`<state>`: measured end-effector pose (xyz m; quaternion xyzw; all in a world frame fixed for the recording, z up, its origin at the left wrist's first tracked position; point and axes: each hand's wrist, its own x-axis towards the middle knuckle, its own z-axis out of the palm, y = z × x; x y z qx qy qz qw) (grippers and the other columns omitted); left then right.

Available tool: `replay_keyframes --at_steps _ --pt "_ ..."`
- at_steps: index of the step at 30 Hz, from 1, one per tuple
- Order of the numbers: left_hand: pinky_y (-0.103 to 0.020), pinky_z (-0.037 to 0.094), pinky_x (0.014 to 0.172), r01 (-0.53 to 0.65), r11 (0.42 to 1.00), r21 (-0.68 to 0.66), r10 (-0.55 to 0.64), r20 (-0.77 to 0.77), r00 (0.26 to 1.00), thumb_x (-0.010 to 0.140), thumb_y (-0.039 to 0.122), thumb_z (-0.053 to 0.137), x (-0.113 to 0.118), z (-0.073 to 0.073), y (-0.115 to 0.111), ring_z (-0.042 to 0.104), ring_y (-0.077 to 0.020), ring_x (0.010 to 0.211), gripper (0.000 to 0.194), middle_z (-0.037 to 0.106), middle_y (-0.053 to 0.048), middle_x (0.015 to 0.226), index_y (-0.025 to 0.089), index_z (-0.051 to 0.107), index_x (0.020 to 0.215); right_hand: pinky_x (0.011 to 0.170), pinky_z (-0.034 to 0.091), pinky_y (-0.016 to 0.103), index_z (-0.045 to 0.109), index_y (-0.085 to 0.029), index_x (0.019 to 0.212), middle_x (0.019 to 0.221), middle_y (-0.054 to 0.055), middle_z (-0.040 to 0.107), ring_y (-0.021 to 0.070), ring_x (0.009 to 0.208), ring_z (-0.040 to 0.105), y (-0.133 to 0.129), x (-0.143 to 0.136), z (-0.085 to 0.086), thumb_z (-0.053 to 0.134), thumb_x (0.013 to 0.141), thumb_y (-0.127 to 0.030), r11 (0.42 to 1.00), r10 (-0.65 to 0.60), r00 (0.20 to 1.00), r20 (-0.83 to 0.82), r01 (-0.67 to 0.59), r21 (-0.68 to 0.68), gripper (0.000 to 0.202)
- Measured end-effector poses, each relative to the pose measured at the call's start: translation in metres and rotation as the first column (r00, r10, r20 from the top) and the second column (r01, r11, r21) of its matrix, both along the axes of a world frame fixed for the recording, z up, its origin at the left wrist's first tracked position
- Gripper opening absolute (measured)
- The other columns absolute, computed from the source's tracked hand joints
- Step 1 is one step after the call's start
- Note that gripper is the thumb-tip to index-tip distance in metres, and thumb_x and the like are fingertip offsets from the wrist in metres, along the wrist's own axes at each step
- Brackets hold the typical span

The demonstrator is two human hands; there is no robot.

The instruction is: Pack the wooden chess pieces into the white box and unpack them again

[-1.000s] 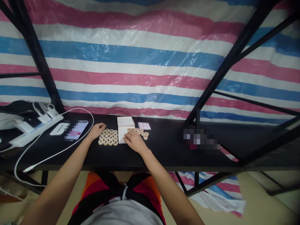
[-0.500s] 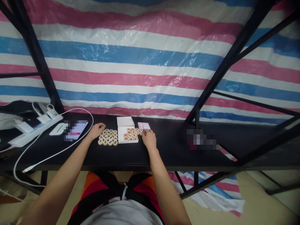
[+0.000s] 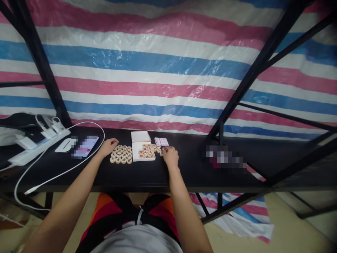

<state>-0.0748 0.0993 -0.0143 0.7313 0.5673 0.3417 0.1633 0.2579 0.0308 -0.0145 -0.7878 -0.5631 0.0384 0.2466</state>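
Observation:
My left hand (image 3: 109,147) rests on the desk with its fingers curled, beside a tight block of round xiangqi pieces (image 3: 121,154) with dark characters. Nothing shows between its fingers. An open white box (image 3: 135,153) stands right of that block, its lid (image 3: 140,136) tipped back. Red-lettered xiangqi pieces (image 3: 146,151) fill the right part of the box. Just outside the box's right wall lie several more red pieces (image 3: 154,147). At their right end my right hand (image 3: 171,156) pinches a xiangqi piece (image 3: 163,149), largely hidden by the fingers.
Behind the right hand lies a pink-and-white card (image 3: 161,141). A phone (image 3: 86,146), a white cable (image 3: 63,174), and a power strip (image 3: 39,147) take up the desk's left side. A blurred object (image 3: 223,156) sits to the right. Black frame posts (image 3: 244,84) flank the striped sheet.
My right hand has moved a little to the right, away from the box, uncovering more of the red pieces beside it. My left hand has stayed in place.

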Motion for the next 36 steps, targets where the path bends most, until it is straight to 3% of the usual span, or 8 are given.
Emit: replay_keyframes --at_steps 8,12,15,17,20,22,24,36 --pt "-0.029 0.045 0.07 -0.009 1.0 -0.017 0.009 0.002 1.0 0.075 0.044 0.044 0.002 0.003 -0.003 0.061 -0.02 0.073 0.035 0.068 -0.005 0.078 0.017 0.066 0.083 0.075 0.041 0.03 0.064 -0.021 0.098 0.1 0.008 0.064 0.0218 0.093 0.057 0.003 0.002 0.0 0.045 0.087 -0.031 1.0 0.005 1.0 -0.028 -0.005 -0.002 0.025" --pt "-0.03 0.045 0.073 -0.01 1.0 -0.024 0.01 0.017 1.0 0.076 0.044 0.045 0.001 0.001 -0.002 0.062 -0.0212 0.077 0.035 0.069 -0.005 0.082 0.017 0.066 0.086 0.074 0.04 0.029 0.064 -0.02 0.093 0.096 0.008 0.065 0.0206 0.089 0.057 0.005 0.002 0.002 0.046 0.086 -0.03 0.996 0.002 0.999 -0.032 0.001 0.089 0.022" --pt "-0.031 0.045 0.076 -0.005 1.0 -0.03 0.006 0.019 1.0 0.075 0.044 0.045 0.0 0.0 -0.001 0.062 -0.0217 0.08 0.035 0.07 -0.006 0.085 0.018 0.066 0.087 0.077 0.04 0.028 0.063 -0.019 0.094 0.095 0.007 0.065 0.0193 0.09 0.057 0.003 -0.008 0.005 0.046 0.087 -0.031 0.975 0.11 0.993 -0.043 -0.099 0.2 0.022" --pt "-0.03 0.045 0.076 -0.008 1.0 -0.026 0.009 0.018 1.0 0.075 0.043 0.045 0.0 0.0 0.0 0.062 -0.0215 0.08 0.034 0.07 -0.006 0.085 0.018 0.066 0.085 0.081 0.039 0.028 0.063 -0.019 0.094 0.094 0.006 0.065 0.0183 0.091 0.056 0.001 -0.021 0.007 0.046 0.088 -0.031 0.922 0.29 0.957 -0.027 -0.272 0.276 0.022" --pt "-0.03 0.045 0.075 -0.008 1.0 -0.017 0.009 0.023 1.0 0.074 0.042 0.046 0.0 -0.001 0.0 0.062 -0.0211 0.079 0.033 0.07 -0.005 0.084 0.018 0.066 0.084 0.089 0.037 0.029 0.063 -0.02 0.092 0.096 0.005 0.066 0.0173 0.094 0.055 -0.005 -0.045 0.006 0.047 0.089 -0.031 0.732 0.599 0.798 0.063 -0.578 0.361 0.02" --pt "-0.03 0.045 0.075 -0.006 1.0 -0.014 0.006 0.026 1.0 0.074 0.041 0.046 -0.001 -0.002 0.0 0.062 -0.0211 0.078 0.033 0.07 -0.005 0.083 0.018 0.066 0.084 0.093 0.036 0.031 0.063 -0.02 0.092 0.094 0.004 0.067 0.0173 0.096 0.055 -0.008 -0.058 0.005 0.048 0.089 -0.031 0.609 0.72 0.683 0.122 -0.707 0.358 0.019" --pt "-0.03 0.045 0.076 -0.001 1.0 -0.012 0.001 0.026 1.0 0.074 0.042 0.046 -0.001 -0.003 0.001 0.062 -0.0211 0.079 0.033 0.07 -0.005 0.084 0.018 0.066 0.084 0.094 0.035 0.033 0.064 -0.02 0.092 0.091 0.004 0.067 0.0171 0.094 0.055 -0.01 -0.066 0.004 0.049 0.089 -0.031 0.54 0.776 0.61 0.16 -0.774 0.331 0.018" --pt "-0.03 0.045 0.071 -0.005 1.0 -0.025 0.005 0.015 1.0 0.074 0.043 0.045 0.0 -0.001 0.0 0.061 -0.0207 0.076 0.033 0.069 -0.005 0.081 0.018 0.066 0.084 0.094 0.035 0.032 0.066 -0.02 0.091 0.085 0.003 0.068 0.0164 0.092 0.056 -0.02 -0.069 0.01 0.049 0.088 -0.03 0.497 0.801 0.548 0.243 -0.833 0.243 0.02"
